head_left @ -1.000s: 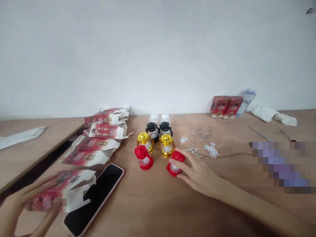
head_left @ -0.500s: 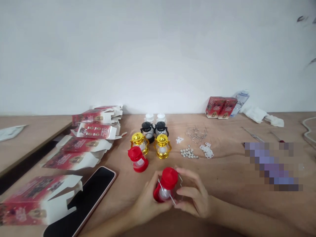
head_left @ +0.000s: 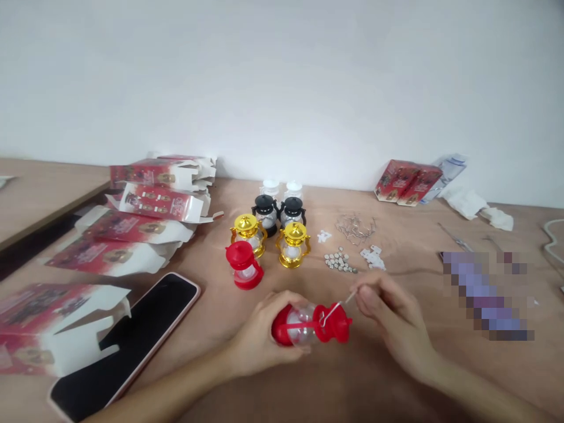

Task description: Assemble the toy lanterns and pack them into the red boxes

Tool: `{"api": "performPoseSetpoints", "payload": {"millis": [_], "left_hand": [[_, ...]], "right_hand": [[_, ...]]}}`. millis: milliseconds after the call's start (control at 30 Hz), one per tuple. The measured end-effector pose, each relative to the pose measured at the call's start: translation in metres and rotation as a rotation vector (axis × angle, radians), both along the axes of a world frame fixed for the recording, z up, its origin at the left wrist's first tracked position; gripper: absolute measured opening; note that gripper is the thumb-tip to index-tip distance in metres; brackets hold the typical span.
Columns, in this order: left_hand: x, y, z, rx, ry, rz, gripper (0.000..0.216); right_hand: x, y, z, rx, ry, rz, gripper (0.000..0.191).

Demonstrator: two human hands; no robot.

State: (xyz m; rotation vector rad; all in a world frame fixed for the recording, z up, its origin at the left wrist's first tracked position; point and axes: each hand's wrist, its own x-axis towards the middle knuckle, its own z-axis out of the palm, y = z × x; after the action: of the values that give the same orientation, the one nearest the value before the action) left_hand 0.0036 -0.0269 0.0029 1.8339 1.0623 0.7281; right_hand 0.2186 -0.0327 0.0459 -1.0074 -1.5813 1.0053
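My left hand is wrapped round the base of a small red lantern, which lies tilted on its side with its cap toward the right. Between the fingertips of my right hand is a thin wire handle; its bent end reaches the lantern near the cap. Whether the wire is hooked in there I cannot tell. Behind my left hand stands another red lantern. Two gold lanterns, two black lanterns and two white lanterns are lined up beyond it.
Opened red boxes spread along the left, near a phone. Button cells, white tabs and loose wire handles lie right of the lanterns. Two closed red boxes, a bottle and tissue stand farther back.
The lantern in my left hand has gone from upright to lying sideways, cap to the right. My right hand has moved right and up, pinching the wire. The camera view has tilted.
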Motion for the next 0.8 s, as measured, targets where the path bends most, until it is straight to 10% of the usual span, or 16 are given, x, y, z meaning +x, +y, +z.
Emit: {"api": "performPoseSetpoints", "payload": {"millis": [200, 800], "left_hand": [[0.000, -0.003, 0.004, -0.024, -0.014, -0.042, 0.050], [0.004, -0.004, 0.007, 0.011, -0.004, -0.141, 0.044]], "right_hand": [[-0.010, 0.014, -0.002, -0.718, 0.360, 0.352, 0.032], [-0.010, 0.013, -0.036, -0.932, 0.449, 0.616, 0.030]]}}
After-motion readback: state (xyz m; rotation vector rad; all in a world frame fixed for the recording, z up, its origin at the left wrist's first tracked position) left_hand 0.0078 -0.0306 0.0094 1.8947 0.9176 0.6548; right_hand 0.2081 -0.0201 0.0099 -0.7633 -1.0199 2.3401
